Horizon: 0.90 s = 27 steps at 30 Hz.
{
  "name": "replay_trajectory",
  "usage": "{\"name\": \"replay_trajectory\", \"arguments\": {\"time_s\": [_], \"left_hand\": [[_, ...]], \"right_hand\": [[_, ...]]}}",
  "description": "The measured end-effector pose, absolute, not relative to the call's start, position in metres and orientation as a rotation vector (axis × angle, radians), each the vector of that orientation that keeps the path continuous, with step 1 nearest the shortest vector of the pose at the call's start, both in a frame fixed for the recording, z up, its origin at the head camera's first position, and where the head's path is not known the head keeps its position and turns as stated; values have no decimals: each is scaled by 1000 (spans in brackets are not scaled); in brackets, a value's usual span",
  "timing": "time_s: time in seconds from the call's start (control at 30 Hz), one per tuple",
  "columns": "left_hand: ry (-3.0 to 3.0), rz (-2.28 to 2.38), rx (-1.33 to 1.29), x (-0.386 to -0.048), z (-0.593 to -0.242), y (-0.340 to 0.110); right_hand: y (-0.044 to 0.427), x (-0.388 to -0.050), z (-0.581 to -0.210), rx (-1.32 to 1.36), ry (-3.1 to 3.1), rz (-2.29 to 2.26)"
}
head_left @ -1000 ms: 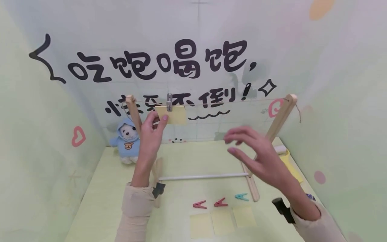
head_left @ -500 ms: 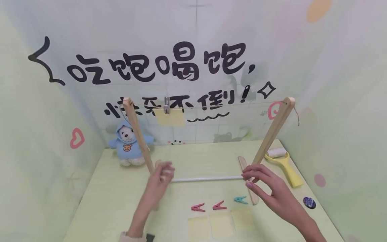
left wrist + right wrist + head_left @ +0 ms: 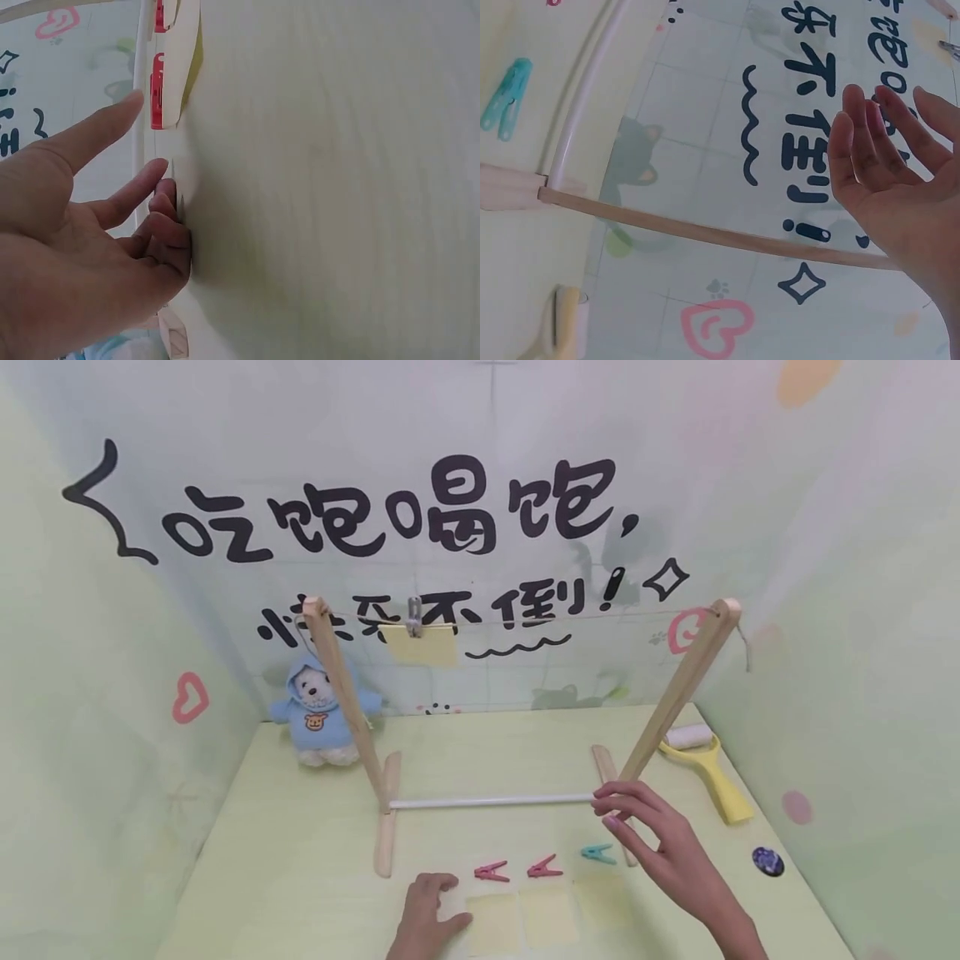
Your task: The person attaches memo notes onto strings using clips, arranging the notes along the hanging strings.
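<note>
At the table's front, my left hand (image 3: 429, 917) reaches with thumb and fingers apart beside the leftmost yellow paper (image 3: 492, 924); in the left wrist view the hand (image 3: 97, 225) is empty, its fingertips at the table surface near a red clip (image 3: 157, 91). My right hand (image 3: 675, 852) hovers, fingers loosely bent and empty, in front of the frame's right foot. In the right wrist view this hand (image 3: 900, 157) holds nothing. Two red clips (image 3: 491, 872) (image 3: 545, 867) and a teal clip (image 3: 598, 853) lie behind three yellow papers. A metal clip (image 3: 414, 618) holds another yellow paper (image 3: 431, 647) on the string.
A wooden frame (image 3: 345, 710) with a white crossbar (image 3: 491, 801) stands mid-table, string between its post tops. A plush toy in blue (image 3: 318, 718) sits behind its left post. At the right lie a yellow-handled roller (image 3: 720, 785) and a dark blue round object (image 3: 768, 862).
My left hand has let go of the hanging paper and come down to the table's front. My right hand has lowered from beside the right post toward its foot.
</note>
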<state>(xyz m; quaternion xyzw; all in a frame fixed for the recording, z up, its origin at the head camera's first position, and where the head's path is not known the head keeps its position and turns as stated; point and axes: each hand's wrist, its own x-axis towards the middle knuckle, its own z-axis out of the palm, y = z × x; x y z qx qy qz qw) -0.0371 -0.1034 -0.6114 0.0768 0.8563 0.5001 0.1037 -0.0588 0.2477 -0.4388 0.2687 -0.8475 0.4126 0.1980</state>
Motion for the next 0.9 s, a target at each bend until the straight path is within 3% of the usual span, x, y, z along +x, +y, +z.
{"name": "replay_trajectory", "arguments": {"time_s": [0.23, 0.57, 0.7, 0.9], "left_hand": [[2616, 1367, 227, -35, -634, -104], [2747, 1208, 246, -33, -628, -90], [2724, 1195, 221, -34, -623, -88], [2702, 1209, 234, -33, -622, -90]], "right_hand": [[230, -77, -475, 771, -2361, 1219], [194, -96, -576, 874, -2427, 1040], [177, -93, -593, 879, -2528, 912], [157, -84, -585, 830, -2664, 783]]}}
